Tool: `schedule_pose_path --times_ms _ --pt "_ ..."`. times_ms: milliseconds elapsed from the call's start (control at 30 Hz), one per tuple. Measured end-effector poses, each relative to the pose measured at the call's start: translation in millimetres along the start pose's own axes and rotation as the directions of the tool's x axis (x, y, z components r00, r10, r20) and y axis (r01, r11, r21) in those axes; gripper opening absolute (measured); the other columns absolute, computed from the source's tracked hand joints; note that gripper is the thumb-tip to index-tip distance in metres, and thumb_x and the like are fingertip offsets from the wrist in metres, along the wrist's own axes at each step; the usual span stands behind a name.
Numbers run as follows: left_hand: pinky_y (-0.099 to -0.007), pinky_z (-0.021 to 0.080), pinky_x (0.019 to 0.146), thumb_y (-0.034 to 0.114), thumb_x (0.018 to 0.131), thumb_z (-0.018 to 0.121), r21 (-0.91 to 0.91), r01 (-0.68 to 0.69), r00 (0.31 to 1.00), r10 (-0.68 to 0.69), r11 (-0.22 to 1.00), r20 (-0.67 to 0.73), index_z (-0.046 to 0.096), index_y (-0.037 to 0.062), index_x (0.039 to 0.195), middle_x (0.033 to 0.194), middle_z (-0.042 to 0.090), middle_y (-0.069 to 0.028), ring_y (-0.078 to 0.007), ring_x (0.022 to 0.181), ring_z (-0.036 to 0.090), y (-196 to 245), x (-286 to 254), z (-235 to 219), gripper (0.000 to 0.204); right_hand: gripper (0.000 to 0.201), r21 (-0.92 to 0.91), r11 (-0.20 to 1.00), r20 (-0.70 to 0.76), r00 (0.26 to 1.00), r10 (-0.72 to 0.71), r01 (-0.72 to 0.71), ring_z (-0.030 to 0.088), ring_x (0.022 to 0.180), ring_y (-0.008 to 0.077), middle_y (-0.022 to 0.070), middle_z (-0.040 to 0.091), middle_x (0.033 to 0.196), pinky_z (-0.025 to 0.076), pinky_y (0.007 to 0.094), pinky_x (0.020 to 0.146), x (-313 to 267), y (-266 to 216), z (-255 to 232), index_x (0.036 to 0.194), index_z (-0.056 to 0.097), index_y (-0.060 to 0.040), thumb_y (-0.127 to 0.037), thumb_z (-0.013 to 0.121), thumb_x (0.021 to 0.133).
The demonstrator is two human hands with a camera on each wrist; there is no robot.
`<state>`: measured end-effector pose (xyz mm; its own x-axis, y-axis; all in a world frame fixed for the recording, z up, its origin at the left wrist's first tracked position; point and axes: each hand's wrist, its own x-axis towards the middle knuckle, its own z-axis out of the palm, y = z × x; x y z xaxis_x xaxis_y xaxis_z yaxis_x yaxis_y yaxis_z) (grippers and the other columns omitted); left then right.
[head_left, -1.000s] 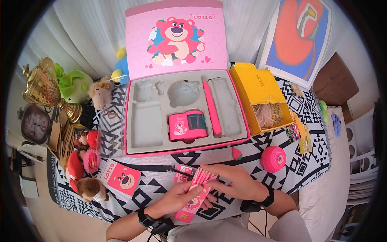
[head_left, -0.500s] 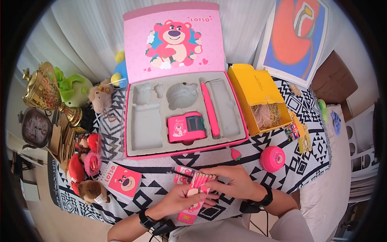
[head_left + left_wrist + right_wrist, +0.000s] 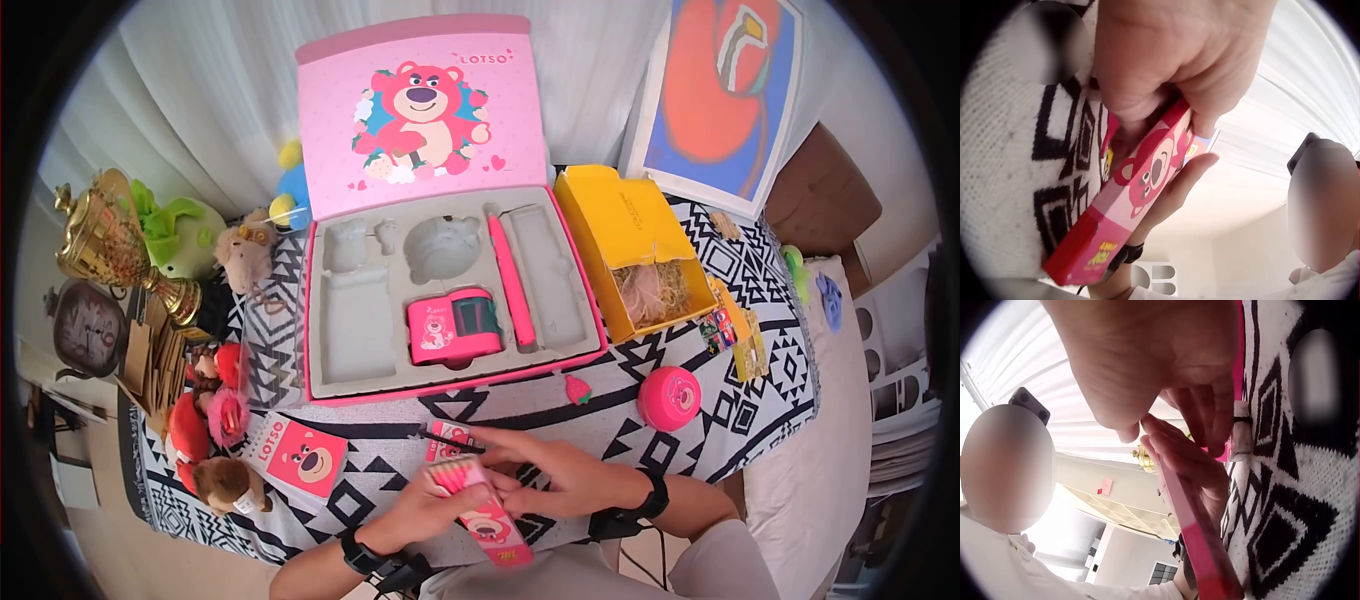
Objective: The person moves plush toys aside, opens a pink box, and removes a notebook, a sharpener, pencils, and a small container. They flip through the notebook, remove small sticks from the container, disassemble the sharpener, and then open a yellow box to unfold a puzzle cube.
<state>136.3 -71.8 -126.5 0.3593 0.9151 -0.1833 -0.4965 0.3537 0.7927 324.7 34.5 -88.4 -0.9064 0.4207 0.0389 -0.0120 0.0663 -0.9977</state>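
My left hand [image 3: 432, 505] grips a slim pink pencil box [image 3: 490, 525] printed with a bear, its thumb across the front. Pencils [image 3: 458, 474] show at the box's upper end, which leans left in the head view. In the left wrist view, the bear face on the box [image 3: 1147, 169] lies below the gripping fingers. Beside the box, my right hand [image 3: 570, 478] has its fingers stretched out close to the left hand's fingertips. Just beyond the hands lies a small pink pack [image 3: 448, 432] with a thin black stick [image 3: 452, 440] over it.
A large open pink gift box [image 3: 455, 375] holds a pencil sharpener [image 3: 455, 328] and a long pink case [image 3: 511, 280]. To its right stand a yellow box [image 3: 625, 215] and a round pink container [image 3: 668, 399]. A bear notebook [image 3: 300, 455] and plush toys [image 3: 230, 478] lie left.
The pencil box has turned, its pencil end swinging left and its lower end right. The pencils stick out less than before. My right hand has shifted slightly off the box's top.
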Motion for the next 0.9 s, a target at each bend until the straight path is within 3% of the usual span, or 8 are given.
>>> schedule_pose_path --times_ms 100,167,233,333,467,633,733,900 --pt "-0.039 0.051 0.098 0.015 0.1 0.053 -0.023 -0.152 0.988 0.152 0.988 -0.033 0.047 -0.009 0.131 0.123 0.062 -0.0198 -0.0276 0.113 0.063 0.8 -6.5 -11.6 0.039 0.048 -0.18 0.973 0.093 0.982 0.165 -0.146 0.066 0.083 0.0324 0.0161 0.066 0.094 0.052 0.038 0.071 -1.1 4.6 2.2 0.137 0.046 -0.0058 -0.032 0.056 0.098" --pt "-0.0439 0.049 0.1 0.015 0.1 0.053 -0.21 -0.282 0.954 0.25 0.936 -0.167 0.044 -0.0093 0.133 0.129 0.057 -0.0241 -0.0334 0.118 0.059 15.7 -5.6 -2.4 0.042 0.037 -0.431 0.895 0.332 0.902 0.275 -0.115 0.068 0.074 0.0282 0.0124 0.068 0.085 0.052 0.037 0.067 1.5 10.1 5.3 0.118 0.055 -0.0025 -0.034 0.055 0.098" --pt "-0.0475 0.048 0.1 0.012 0.099 0.055 -0.197 -0.307 0.942 0.268 0.931 -0.202 0.041 -0.007 0.137 0.13 0.055 -0.0262 -0.0368 0.119 0.057 27.1 -3.2 3.8 0.045 0.032 -0.272 0.955 0.273 0.943 0.19 -0.114 0.067 0.066 0.0242 0.0089 0.067 0.075 0.051 0.0355 0.062 -2.2 14.0 9.1 0.103 0.055 -0.0009 -0.032 0.055 0.098" --pt "-0.0433 0.05 0.098 -0.003 0.092 0.059 0.087 -0.617 0.748 0.617 0.782 -0.245 0.028 -0.0008 0.147 0.13 0.054 -0.0215 -0.0308 0.113 0.061 36.4 1.9 8.4 0.062 0.029 -0.082 0.961 0.126 0.954 0.273 -0.265 0.063 0.06 0.0148 0.005 0.065 0.071 0.049 0.0285 0.058 -0.8 6.9 6.1 0.1 0.056 -0.0007 -0.03 0.056 0.099" --pt "-0.0304 0.053 0.091 -0.014 0.086 0.061 0.527 -0.463 0.624 0.685 0.712 -0.377 0.044 -0.0029 0.139 0.129 0.057 -0.0168 -0.0179 0.111 0.06 30.2 -7.1 -6.5 0.056 0.028 -0.018 0.955 0.09 0.951 0.295 -0.295 0.061 0.06 0.0113 0.0034 0.065 0.071 0.048 0.0265 0.057 -1.2 12.2 8.3 0.102 0.058 -0.0003 -0.028 0.058 0.098" --pt "-0.0287 0.052 0.09 -0.011 0.085 0.065 0.438 -0.485 0.621 0.651 0.757 -0.438 0.05 -0.0033 0.134 0.124 0.06 -0.014 -0.0166 0.107 0.061 33.9 -6.0 -1.7 0.052 0.029 -0.019 0.949 0.071 0.947 0.314 -0.314 0.06 0.06 0.0106 0.003 0.065 0.072 0.048 0.0266 0.057 0.2 19.5 10.0 0.105 0.059 -0.0002 -0.029 0.059 0.098" --pt "-0.0277 0.052 0.087 -0.011 0.086 0.065 0.677 -0.418 0.63 0.731 0.605 -0.264 0.051 -0.0035 0.132 0.12 0.062 -0.0147 -0.0158 0.104 0.062 30.3 -7.8 -10.1 0.049 0.03 -0.025 0.953 0.068 0.951 0.302 -0.301 0.06 0.059 0.0103 0.0028 0.065 0.071 0.047 0.0265 0.057 0.4 22.2 10.7 0.106 0.059 -0.0003 -0.029 0.059 0.098" --pt "-0.0271 0.052 0.084 -0.01 0.085 0.066 0.609 -0.52 0.535 0.784 0.599 -0.315 0.053 -0.0037 0.125 0.111 0.066 -0.0155 -0.0174 0.099 0.065 23.5 -8.6 -11.9 0.043 0.028 -0.041 0.954 0.081 0.951 0.299 -0.297 0.06 0.059 0.0103 0.0026 0.064 0.07 0.047 0.027 0.056 2.0 19.3 11.0 0.107 0.06 -0.0014 -0.028 0.058 0.098"
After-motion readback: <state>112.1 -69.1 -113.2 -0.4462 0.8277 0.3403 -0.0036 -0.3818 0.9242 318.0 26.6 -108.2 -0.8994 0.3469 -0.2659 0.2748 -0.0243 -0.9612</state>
